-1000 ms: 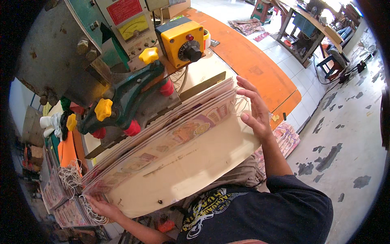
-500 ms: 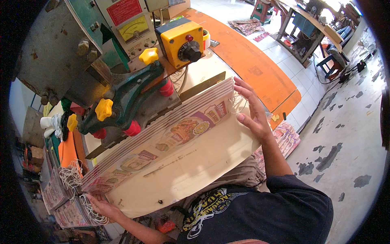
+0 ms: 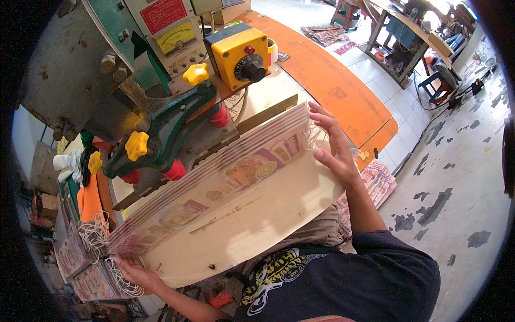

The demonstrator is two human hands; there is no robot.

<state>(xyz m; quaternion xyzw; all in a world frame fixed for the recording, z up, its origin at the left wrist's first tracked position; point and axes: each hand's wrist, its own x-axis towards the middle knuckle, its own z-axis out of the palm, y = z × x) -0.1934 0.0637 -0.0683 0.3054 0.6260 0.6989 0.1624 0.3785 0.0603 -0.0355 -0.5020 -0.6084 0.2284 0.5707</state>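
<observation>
A long stack of folded plastic sheets with coloured food prints [image 3: 236,177] lies slantwise on a cream work surface [image 3: 230,228], its layered far edge along a press machine's metal bar [image 3: 268,114]. My right hand [image 3: 335,147] rests against the right end of the stack, fingers stretched upward and thumb apart, beside white cords [image 3: 315,135]. At the stack's lower left corner, my left hand [image 3: 137,273] touches the end with its fingers out; the cords there partly hide the fingertips. Above the bar stands the press's dark green frame [image 3: 155,131] with yellow star knobs [image 3: 137,145].
A yellow control box [image 3: 238,56] with a black dial sits on the machine. An orange table [image 3: 332,86] extends to the far right. More printed sheets [image 3: 378,185] lie beyond my right arm, others [image 3: 96,282] with bundled cords at left. A peeling wall [image 3: 445,188] runs along the right.
</observation>
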